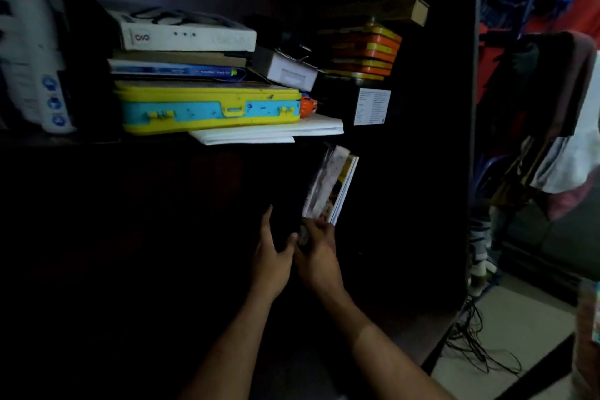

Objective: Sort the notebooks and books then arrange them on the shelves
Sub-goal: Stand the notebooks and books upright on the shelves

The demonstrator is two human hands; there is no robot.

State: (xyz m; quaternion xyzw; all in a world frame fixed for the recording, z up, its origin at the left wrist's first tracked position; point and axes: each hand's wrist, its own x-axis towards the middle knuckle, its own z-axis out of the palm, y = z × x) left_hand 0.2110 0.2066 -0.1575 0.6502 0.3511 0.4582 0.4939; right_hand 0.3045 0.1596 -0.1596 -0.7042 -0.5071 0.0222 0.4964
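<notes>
The books (pixel 331 185) stood tilted at frame centre, in the dark shelf (pixel 406 318) below the yellow case (pixel 207 110). The right hand (pixel 316 253) pinched their lower edge; the left hand (pixel 272 256) hovered spread, holding nothing. Best to square them upright, left palm bracing the side.

Dark shelf (pixel 97 140), yellow case (pixel 207 107) on its front edge, right hand (pixel 319 256) gripping upright books (pixel 331 185) beneath, left hand (pixel 272 256) beside

There are two hands (pixel 293 253), one yellow and blue case (pixel 207 107), one white box (pixel 181 31), and a few thin books (pixel 331 187) standing up.
</notes>
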